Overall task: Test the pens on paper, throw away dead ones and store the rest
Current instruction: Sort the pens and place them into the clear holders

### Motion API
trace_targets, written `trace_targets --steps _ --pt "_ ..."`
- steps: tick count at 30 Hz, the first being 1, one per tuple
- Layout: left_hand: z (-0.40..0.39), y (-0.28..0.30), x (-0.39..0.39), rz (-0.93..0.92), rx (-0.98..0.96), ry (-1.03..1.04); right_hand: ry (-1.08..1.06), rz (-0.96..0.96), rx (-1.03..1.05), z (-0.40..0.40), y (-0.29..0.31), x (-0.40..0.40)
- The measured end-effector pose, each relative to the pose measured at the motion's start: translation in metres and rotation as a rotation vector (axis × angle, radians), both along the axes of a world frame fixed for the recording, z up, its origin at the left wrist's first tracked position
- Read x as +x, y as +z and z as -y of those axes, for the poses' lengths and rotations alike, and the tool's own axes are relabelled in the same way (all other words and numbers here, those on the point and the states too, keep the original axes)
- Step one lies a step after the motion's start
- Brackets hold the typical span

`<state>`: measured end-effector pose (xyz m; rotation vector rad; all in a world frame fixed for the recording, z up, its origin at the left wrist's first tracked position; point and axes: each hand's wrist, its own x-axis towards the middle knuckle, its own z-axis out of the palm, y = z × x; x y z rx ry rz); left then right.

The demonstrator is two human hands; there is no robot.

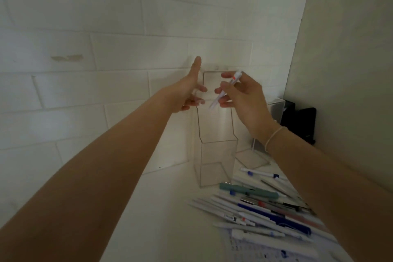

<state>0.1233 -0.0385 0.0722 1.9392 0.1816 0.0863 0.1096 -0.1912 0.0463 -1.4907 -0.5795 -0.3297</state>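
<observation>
A white pen (225, 90) is pinched in the right hand (242, 95), tip tilted down over the clear holder (214, 151) on the counter (170, 208). Left hand (189, 89) is held with fingers relaxed beside the holder's top. Loose pens (261, 208) are piled near the paper (265, 249).

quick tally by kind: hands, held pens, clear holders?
Hands: 2 (left hand, right hand)
Held pens: 1 (white pen in the right hand)
Clear holders: 2 (tall holder, low holder)
Total: 5
Loose pens on the desk are too blurred to count.
</observation>
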Motion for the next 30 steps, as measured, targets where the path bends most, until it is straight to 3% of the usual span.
trace_targets --steps 6,10,16,19,22,26,30 --pt "0.001 -0.052 0.007 0.161 -0.265 0.012 -0.095 -0.049 -0.119 -0.014 0.020 0.031" --pt "0.004 -0.066 0.007 0.297 -0.252 0.036 -0.194 -0.026 -0.169 -0.008 0.002 0.034" --pt "0.022 -0.072 0.004 0.446 -0.349 0.156 -0.224 0.027 -0.624 -0.002 -0.049 0.018" --pt "0.032 -0.070 0.004 0.435 -0.371 0.196 -0.208 0.047 -0.831 -0.004 -0.063 0.011" --pt "0.036 -0.069 0.004 0.417 -0.376 0.205 -0.184 -0.060 -0.966 -0.006 -0.067 0.010" --pt "0.038 -0.065 0.004 0.334 -0.373 0.165 -0.040 -0.310 -1.027 -0.011 -0.055 0.006" --pt "0.042 -0.067 0.002 0.305 -0.354 0.167 -0.031 -0.260 -1.069 -0.005 -0.052 0.002"
